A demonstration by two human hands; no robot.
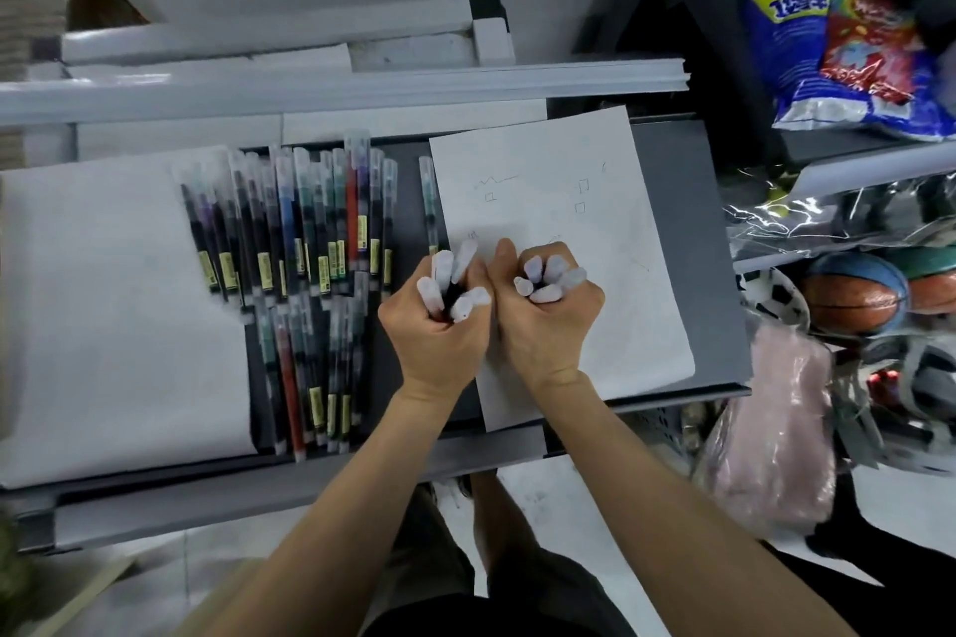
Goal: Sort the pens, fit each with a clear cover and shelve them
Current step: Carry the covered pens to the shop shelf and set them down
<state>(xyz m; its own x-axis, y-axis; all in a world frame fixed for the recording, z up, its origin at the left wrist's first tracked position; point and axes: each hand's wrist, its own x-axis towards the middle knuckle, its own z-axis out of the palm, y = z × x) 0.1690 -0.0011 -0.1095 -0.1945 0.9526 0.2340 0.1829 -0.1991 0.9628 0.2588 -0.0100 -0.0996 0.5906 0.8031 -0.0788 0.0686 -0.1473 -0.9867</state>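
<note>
Head view showed the left grip (439, 326) curled tight round an upright bunch of clear-capped pens (449, 282), and the right grip (549, 326) fisted round a second capped bunch (549, 278). Both fists touched above a white scribbled paper sheet (558, 171). Left of them, loose colour-ink pens (305, 222) lay in rows on the dark grey counter (688, 248).

Two fistfuls of pens at centre frame! The left bundle (451, 286) stands upright, gripped in the left hand (439, 331), frosted clear caps pointing up. The right bundle (549, 280) stands the same way in the right hand (546, 321). Left of centre, the loose pens (310, 228) lie flat on the dark grey shelf (688, 233), capped, in two rough rows, yellow labels showing. A single pen (428, 202) lies just right of them.
</note>
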